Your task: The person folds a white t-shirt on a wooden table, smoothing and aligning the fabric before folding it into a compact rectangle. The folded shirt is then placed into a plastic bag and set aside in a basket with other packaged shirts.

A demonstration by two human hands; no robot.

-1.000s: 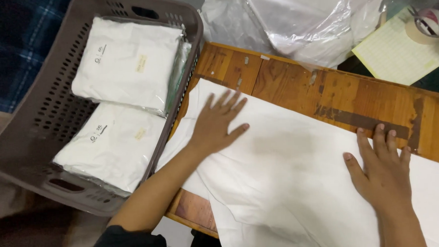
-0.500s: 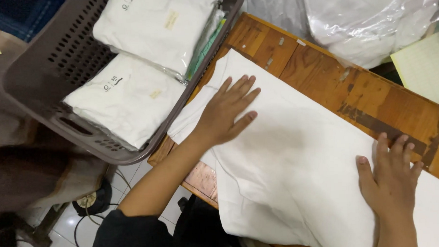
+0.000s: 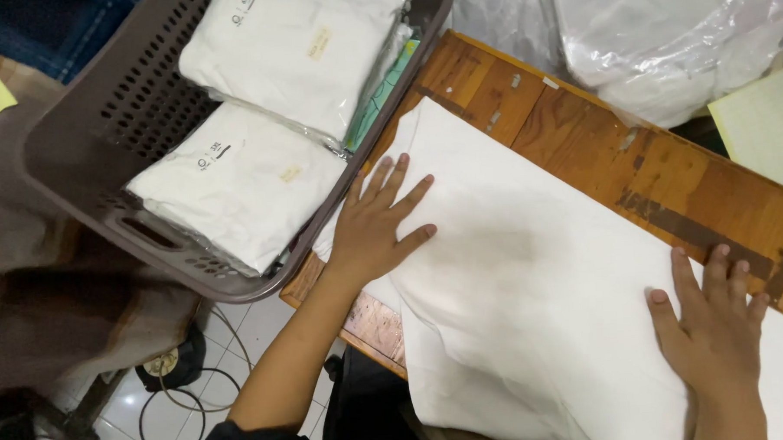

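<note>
Pressing flat with fingers spread, the left hand [image 3: 376,220] is resting on the near-left end of the white cloth [image 3: 532,276], gripping nothing. The right hand [image 3: 715,330], likewise splayed and empty, is lying on the same cloth toward four o'clock. The cloth's long axis is running from ten o'clock to four o'clock across the wooden counter [image 3: 579,122]. At nine o'clock, the brown basket [image 3: 85,153] is holding bagged white packs [image 3: 234,186].

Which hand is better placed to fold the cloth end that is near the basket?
Left, probably. The left hand lies flat on the cloth at the end beside the basket; the right hand presses the far end.
</note>
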